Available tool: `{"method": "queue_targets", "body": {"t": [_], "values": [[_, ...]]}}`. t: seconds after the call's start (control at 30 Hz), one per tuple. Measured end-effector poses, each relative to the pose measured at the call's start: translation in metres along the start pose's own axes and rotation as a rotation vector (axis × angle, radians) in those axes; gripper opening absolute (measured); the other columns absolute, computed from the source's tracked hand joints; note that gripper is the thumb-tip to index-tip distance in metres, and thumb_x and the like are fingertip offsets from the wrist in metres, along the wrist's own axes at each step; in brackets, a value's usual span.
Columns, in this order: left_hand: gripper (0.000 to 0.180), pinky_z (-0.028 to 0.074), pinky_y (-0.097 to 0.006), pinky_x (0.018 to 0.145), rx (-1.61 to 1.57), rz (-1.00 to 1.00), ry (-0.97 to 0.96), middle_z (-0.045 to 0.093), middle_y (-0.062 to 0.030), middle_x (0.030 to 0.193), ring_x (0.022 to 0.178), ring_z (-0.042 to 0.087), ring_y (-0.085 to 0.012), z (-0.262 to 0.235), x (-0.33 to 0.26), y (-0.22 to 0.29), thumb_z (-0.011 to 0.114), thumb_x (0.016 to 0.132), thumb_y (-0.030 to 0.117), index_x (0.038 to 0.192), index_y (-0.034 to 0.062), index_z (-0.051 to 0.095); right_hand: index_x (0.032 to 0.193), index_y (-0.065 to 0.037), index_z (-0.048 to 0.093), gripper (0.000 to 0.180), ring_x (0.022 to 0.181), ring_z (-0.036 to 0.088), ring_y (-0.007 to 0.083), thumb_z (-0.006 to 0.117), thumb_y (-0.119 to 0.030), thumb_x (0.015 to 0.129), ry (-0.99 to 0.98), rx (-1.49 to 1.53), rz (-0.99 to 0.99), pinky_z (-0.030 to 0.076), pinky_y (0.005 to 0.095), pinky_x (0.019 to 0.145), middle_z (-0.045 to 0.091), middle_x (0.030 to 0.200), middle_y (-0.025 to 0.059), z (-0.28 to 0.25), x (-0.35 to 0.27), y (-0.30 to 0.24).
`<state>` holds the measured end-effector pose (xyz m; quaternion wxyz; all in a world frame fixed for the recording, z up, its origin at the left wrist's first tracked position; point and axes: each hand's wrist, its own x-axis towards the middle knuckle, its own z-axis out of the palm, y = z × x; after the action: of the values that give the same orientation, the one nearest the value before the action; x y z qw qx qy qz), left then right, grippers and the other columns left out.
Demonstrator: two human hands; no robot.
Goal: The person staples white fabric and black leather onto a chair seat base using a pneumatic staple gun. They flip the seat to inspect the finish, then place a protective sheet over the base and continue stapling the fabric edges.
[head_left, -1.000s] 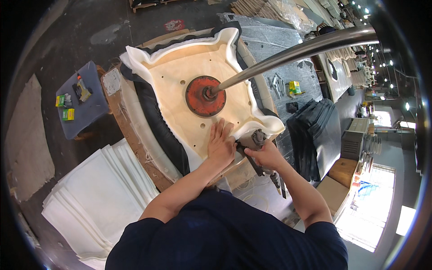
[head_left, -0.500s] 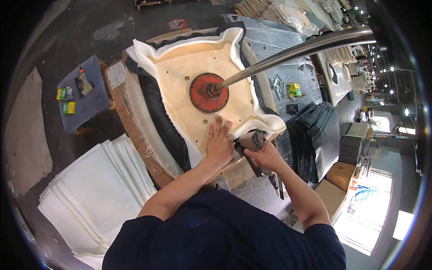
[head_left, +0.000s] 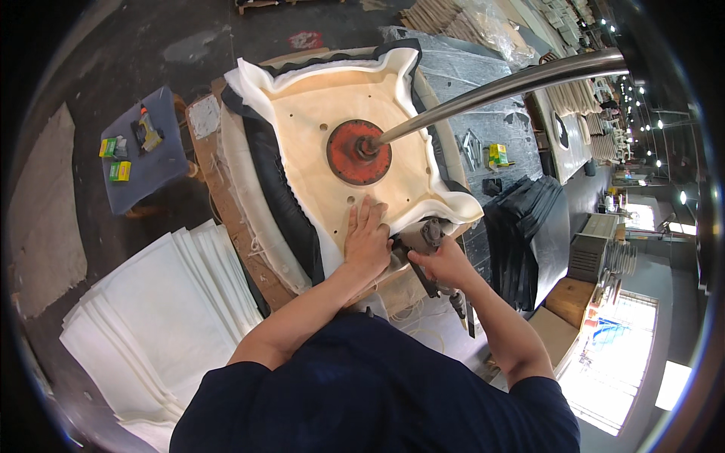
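Shifted slightly left along wood panel (head_left: pixel 317 166): L hand (head_left: pixel 368 243), fingers spread flat on it; R hand (head_left: pixel 445 263), wrapped round grey pwr tool (head_left: pixel 421 235) nr white padding (head_left: pixel 457 204).

The right grip (head_left: pixel 447 266) conceals part of a grey power tool (head_left: pixel 421 235), its fingers' undersides out of sight, while the left grip (head_left: pixel 368 245) covers a patch of pale wooden panel (head_left: pixel 311 162). A red disc (head_left: pixel 344 160) masks the panel's middle. The lower edge crops a navy shirt (head_left: pixel 370 392); glare blanks out the view through a window (head_left: pixel 615 355).
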<state>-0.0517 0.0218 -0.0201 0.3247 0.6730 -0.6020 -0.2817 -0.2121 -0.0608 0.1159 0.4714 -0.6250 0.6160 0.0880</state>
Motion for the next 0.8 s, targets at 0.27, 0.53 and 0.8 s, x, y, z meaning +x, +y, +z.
{"method": "queue_targets", "body": {"t": [0.27, 0.53, 0.8], "values": [[0.016, 0.012, -0.062, 0.138, 0.07, 0.058, 0.019, 0.045, -0.0139, 0.168, 0.17, 0.019, -0.0407, 0.005, -0.006, -0.005, 0.08, 0.09, 0.015, 0.1, 0.0025, 0.079, 0.107, 0.002, 0.073, 0.036, 0.057, 0.065, 0.013, 0.09, -0.025, 0.092, 0.104, -0.107, -0.171, 0.052, 0.0337, 0.052, 0.074, 0.078, 0.0055, 0.012, 0.016, 0.025], [0.008, 0.012, -0.062, 0.138, -0.052, 0.016, 0.079, 0.045, -0.0152, 0.169, 0.17, 0.02, -0.0421, 0.007, -0.006, -0.007, 0.077, 0.09, 0.009, 0.095, 0.0026, 0.077, 0.099, 0.004, 0.073, 0.036, 0.053, 0.063, 0.0131, 0.089, -0.026, 0.093, -0.049, 0.05, 0.027, 0.051, 0.0337, 0.052, 0.071, 0.073, 0.0055, 0.006, -0.003, 0.005], [0.052, 0.011, -0.057, 0.139, 0.055, 0.008, 0.008, 0.031, -0.0166, 0.178, 0.171, 0.016, -0.0415, 0.0, -0.011, -0.011, 0.077, 0.093, 0.012, 0.141, 0.0018, 0.062, 0.106, 0.002, 0.076, 0.032, 0.055, 0.065, 0.0137, 0.089, -0.025, 0.094, 0.01, -0.055, -0.024, 0.051, 0.034, 0.052, 0.071, 0.073, 0.0059, 0.018, 0.003, -0.009]]}}
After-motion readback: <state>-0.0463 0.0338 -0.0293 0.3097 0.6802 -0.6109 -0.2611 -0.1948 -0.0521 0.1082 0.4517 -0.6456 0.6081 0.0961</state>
